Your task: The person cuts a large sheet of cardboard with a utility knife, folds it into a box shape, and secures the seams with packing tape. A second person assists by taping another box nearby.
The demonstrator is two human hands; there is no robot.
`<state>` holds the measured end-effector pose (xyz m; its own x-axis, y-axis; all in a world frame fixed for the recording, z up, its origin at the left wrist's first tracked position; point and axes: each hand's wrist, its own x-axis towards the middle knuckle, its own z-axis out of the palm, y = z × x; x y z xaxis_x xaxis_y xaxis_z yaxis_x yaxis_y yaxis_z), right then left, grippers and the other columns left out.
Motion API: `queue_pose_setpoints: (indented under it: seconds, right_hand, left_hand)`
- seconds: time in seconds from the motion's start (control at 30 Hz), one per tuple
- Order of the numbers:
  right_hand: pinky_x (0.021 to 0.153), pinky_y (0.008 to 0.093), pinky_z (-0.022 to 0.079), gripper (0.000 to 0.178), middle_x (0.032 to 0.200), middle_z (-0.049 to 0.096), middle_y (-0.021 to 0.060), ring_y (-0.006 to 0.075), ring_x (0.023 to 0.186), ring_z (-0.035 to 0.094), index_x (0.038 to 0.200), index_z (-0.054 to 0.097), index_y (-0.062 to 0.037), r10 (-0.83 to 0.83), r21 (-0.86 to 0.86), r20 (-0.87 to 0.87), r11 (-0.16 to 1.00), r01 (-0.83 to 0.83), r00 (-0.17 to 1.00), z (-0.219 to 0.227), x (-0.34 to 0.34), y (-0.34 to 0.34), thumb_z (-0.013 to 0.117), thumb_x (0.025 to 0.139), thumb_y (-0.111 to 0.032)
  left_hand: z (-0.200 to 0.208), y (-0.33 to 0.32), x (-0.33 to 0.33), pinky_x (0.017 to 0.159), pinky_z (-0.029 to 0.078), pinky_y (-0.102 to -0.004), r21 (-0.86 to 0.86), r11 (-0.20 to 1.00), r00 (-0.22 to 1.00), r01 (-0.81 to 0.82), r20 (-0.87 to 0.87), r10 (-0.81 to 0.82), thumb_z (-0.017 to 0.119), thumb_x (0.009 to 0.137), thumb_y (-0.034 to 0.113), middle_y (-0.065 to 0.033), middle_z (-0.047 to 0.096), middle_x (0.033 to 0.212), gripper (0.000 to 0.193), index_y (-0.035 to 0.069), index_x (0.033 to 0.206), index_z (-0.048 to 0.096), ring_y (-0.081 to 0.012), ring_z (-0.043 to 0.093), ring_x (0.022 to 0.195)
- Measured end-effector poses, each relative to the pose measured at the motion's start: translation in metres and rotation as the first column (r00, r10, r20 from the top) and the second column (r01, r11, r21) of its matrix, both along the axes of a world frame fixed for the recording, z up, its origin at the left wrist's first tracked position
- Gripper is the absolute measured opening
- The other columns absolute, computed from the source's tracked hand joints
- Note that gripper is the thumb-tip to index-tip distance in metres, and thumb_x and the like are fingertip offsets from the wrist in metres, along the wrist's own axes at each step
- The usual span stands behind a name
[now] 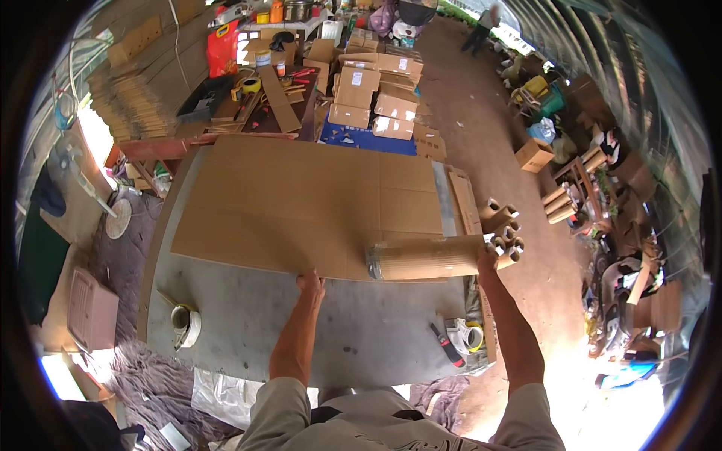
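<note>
A large flat cardboard sheet (pixel 293 199) covers the far part of the grey worktable (pixel 361 323). My left hand (pixel 310 282) is closed on the sheet's near edge, around its middle. At the right, a thick roll of corrugated cardboard (pixel 429 258) lies across the sheet's near right corner, with clear tape round its left end. My right hand (pixel 487 259) grips the roll at its right end; some of its fingers are hidden. Just beyond that hand, several narrow cardboard tubes (pixel 502 218) stick out past the table's right edge.
A tape roll (pixel 186 325) sits at the table's left. On the near right are a red-and-black utility knife (pixel 447 345) and a tape dispenser (pixel 466 336). Stacked cardboard boxes (pixel 376 90) stand beyond the table. A person (pixel 481 31) is far off on the dirt aisle.
</note>
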<state>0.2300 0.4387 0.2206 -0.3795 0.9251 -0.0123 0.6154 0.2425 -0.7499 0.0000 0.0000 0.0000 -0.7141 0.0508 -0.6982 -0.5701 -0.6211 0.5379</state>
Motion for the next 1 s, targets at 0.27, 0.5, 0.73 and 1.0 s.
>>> queue_pose_setpoints:
  seconds: [0.27,0.5,0.73,1.0]
  right_hand:
    - [0.072,0.0424,0.052,0.031,0.090,0.071,0.0140,0.0262,0.082,0.065,0.102,0.072,-0.0004,-0.254,-0.213,0.001,0.945,0.248,0.967,-0.030,0.052,0.006,0.064,0.088,-0.027]
    - [0.063,0.0373,0.046,0.024,0.071,0.061,0.0049,0.0136,0.067,0.052,0.080,0.072,0.0026,-0.263,-0.370,-0.198,0.912,0.176,0.944,-0.070,0.046,-0.044,0.075,0.084,-0.021]
    - [0.060,0.0408,0.045,0.025,0.066,0.061,0.0053,0.0166,0.063,0.053,0.072,0.067,0.0003,-0.330,-0.438,-0.263,0.878,0.193,0.907,-0.096,0.005,-0.087,0.071,0.084,-0.021]
    - [0.051,0.0352,0.034,0.032,0.061,0.049,-0.0012,0.0109,0.058,0.040,0.062,0.057,-0.0059,-0.323,-0.475,-0.344,0.870,0.133,0.881,-0.119,-0.093,-0.075,0.071,0.087,-0.021]
  left_hand:
    - [0.042,-0.011,0.075,0.062,0.052,-0.0333,-0.518,0.837,0.983,0.180,0.061,-0.173,0.072,0.088,0.024,-0.0039,0.063,0.109,0.037,0.018,0.121,0.057,-0.0165,0.063,0.089]
    - [0.020,-0.151,0.141,0.054,0.051,-0.0326,-0.501,0.838,0.976,0.217,0.097,-0.195,0.066,0.090,0.004,-0.0071,0.060,0.116,0.055,0.012,0.139,0.043,-0.0198,0.062,0.084]
    - [0.005,-0.181,0.147,0.049,0.046,-0.0310,-0.352,0.889,0.947,0.294,-0.016,-0.320,0.060,0.094,-0.001,-0.0108,0.060,0.114,0.039,0.011,0.128,0.046,-0.0204,0.062,0.078]
    - [0.083,-0.178,0.140,0.055,0.051,-0.0425,-0.465,0.282,0.531,0.839,0.587,-0.612,0.065,0.094,0.013,-0.0150,0.066,0.089,0.038,0.008,0.126,0.046,-0.0289,0.066,0.083]
